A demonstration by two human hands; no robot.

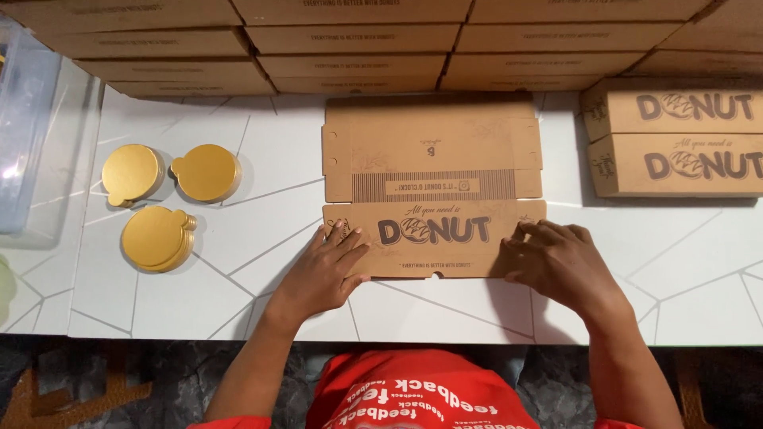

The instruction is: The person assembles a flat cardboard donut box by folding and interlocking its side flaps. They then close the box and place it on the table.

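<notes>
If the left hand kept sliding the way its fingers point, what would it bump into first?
The left hand lies flat on the near panel of the flat brown box, fingers pointing away. It would probably meet the fold where the box's next panel begins.

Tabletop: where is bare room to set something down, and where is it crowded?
Bare table lies between the gold discs and the flat box blank, and right of the right hand below the two folded boxes. The far edge is crowded with stacked flat cartons.
</notes>
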